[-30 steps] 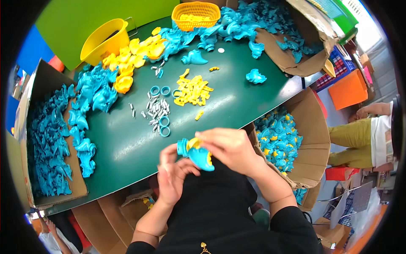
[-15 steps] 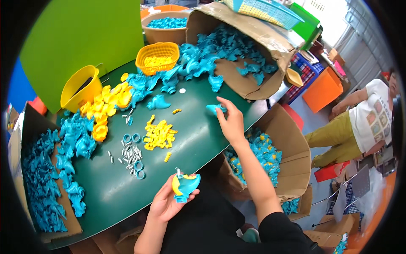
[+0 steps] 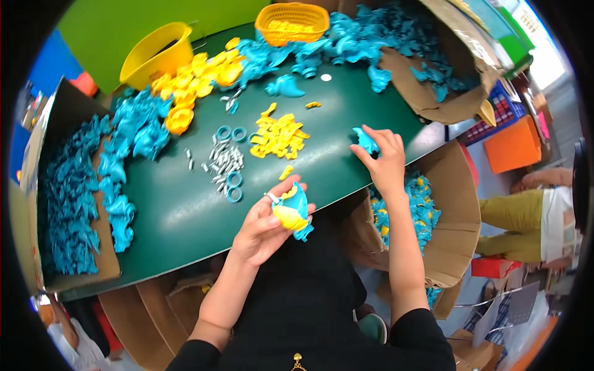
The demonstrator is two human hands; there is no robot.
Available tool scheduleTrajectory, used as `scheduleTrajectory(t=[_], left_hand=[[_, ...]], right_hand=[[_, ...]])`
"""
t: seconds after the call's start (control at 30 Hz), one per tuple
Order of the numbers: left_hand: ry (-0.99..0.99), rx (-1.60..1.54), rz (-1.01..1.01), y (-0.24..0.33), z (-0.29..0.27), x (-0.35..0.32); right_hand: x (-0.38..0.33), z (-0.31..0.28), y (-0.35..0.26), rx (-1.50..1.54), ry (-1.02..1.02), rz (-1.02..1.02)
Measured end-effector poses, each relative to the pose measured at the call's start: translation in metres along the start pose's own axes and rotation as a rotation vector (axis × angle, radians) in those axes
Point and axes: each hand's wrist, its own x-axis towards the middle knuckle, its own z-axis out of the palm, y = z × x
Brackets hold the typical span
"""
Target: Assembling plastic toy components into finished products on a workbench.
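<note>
Blue-and-yellow curved plastic shell (image 3: 292, 213) sat gripped in the left hand (image 3: 255, 234), by the flat green table's (image 3: 167, 210) near edge. Right hand (image 3: 388, 166) straddled a crinkly blue plastic piece (image 3: 365, 141); couldn't tell if pinched. Looked like part-fetching, honestly; next move needed a secure lift.
</note>
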Motion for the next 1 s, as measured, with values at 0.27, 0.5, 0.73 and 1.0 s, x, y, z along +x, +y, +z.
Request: scheduleTrajectory(t=[0.27,0.5,0.73,1.0], left_hand=[[0.036,0.525,0.295,-0.004,0.010,-0.018],[0.066,0.543,0.252,-0.002,0.013,-0.026],[-0.071,0.482,0.238,0.009,-0.005,-0.035],[0.127,0.172,0.226,0.008,-0.019,-0.049]], right_hand=[[-0.059,0.000,-0.130,0.613,-0.132,-0.013],[-0.076,0.017,-0.138,0.734,-0.067,0.059],[-0.077,0.019,-0.145,0.682,-0.038,-0.104],[-0.086,0.004,-0.162,0.749,-0.269,0.037]])
